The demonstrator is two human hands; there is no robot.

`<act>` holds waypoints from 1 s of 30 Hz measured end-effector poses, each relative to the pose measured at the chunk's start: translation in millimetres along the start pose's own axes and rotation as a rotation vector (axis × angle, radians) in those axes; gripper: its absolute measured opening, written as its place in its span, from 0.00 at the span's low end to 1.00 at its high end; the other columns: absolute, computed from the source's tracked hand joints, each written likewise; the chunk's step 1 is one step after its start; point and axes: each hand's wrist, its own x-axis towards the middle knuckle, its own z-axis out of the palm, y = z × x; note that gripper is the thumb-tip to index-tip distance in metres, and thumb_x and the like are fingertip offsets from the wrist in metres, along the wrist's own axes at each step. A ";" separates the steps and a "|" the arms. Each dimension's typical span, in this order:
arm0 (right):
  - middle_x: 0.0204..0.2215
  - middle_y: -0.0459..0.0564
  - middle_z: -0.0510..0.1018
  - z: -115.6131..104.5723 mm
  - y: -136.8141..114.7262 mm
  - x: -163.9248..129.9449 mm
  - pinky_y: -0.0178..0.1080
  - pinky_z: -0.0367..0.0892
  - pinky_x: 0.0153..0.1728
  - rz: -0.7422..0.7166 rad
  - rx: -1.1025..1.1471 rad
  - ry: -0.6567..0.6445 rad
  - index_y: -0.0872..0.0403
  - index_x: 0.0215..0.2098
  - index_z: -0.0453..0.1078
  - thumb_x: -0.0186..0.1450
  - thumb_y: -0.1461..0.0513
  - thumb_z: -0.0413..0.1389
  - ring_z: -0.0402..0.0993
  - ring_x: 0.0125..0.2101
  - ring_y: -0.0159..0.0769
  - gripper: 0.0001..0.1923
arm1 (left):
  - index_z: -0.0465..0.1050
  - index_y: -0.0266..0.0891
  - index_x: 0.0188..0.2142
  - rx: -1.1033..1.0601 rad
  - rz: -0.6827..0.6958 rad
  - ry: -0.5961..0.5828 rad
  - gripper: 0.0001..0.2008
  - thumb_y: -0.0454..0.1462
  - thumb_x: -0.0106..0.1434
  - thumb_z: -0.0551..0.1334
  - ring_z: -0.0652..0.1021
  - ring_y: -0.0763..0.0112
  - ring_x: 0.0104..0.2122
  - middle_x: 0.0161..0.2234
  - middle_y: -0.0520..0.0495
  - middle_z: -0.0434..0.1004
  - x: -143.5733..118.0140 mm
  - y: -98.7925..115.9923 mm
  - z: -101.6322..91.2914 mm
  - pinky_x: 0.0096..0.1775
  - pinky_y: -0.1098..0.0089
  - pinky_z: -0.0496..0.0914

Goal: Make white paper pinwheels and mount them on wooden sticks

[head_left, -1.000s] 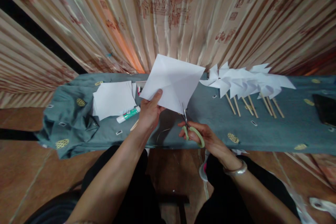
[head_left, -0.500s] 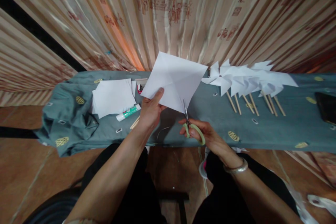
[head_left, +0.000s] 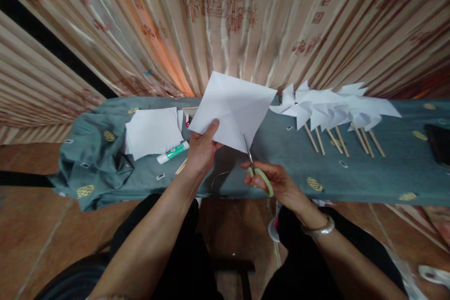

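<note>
Right hand gripping green-handled scissors, blades at lower corner of creased white paper square. Left hand pinching square's lower-left edge, held up above cloth-covered table. Risk: floppy sheet twists, cut strays off crease. Farther: glue stick, paper stack, finished pinwheels.

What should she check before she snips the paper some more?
1. Left hand grips the white paper square by its lower edge: ok.
2. Right hand holds the green-handled scissors: ok.
3. Blades sit at the paper's bottom corner, along a crease: ok.
4. Left fingers away from the blades: ok.
5. Paper lifted above the cloth-covered table: ok.
6. How wide the blades are open: cannot tell.
</note>
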 end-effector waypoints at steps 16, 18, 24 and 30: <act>0.23 0.42 0.70 2.2 3.8 1.7 0.33 0.60 0.25 0.013 0.059 0.028 0.54 0.43 0.77 0.53 0.46 0.67 0.63 0.24 0.28 0.26 | 0.73 0.40 0.40 0.001 0.002 0.003 0.20 0.41 0.49 0.73 0.81 0.59 0.44 0.39 0.44 0.83 -0.2 1.4 -2.2 0.43 0.63 0.76; 0.22 0.42 0.69 2.6 4.1 1.9 0.33 0.60 0.24 0.018 0.076 0.033 0.54 0.42 0.77 0.53 0.46 0.68 0.62 0.24 0.27 0.25 | 0.73 0.40 0.40 0.002 0.001 0.010 0.20 0.41 0.49 0.73 0.81 0.60 0.44 0.40 0.44 0.83 -0.6 1.8 -1.7 0.43 0.64 0.77; 0.21 0.41 0.68 4.3 3.1 2.0 0.33 0.59 0.24 0.048 0.107 0.047 0.53 0.40 0.78 0.51 0.46 0.69 0.60 0.22 0.27 0.26 | 0.72 0.40 0.39 0.008 -0.003 0.005 0.18 0.41 0.49 0.73 0.80 0.59 0.45 0.39 0.44 0.82 -1.9 3.1 -1.2 0.44 0.63 0.76; 0.21 0.41 0.68 4.9 3.3 2.2 0.33 0.58 0.23 0.061 0.124 0.061 0.54 0.39 0.78 0.49 0.46 0.69 0.60 0.22 0.26 0.27 | 0.73 0.40 0.39 0.005 -0.001 0.000 0.19 0.41 0.49 0.73 0.80 0.58 0.46 0.40 0.44 0.82 -2.1 3.1 -1.5 0.44 0.63 0.76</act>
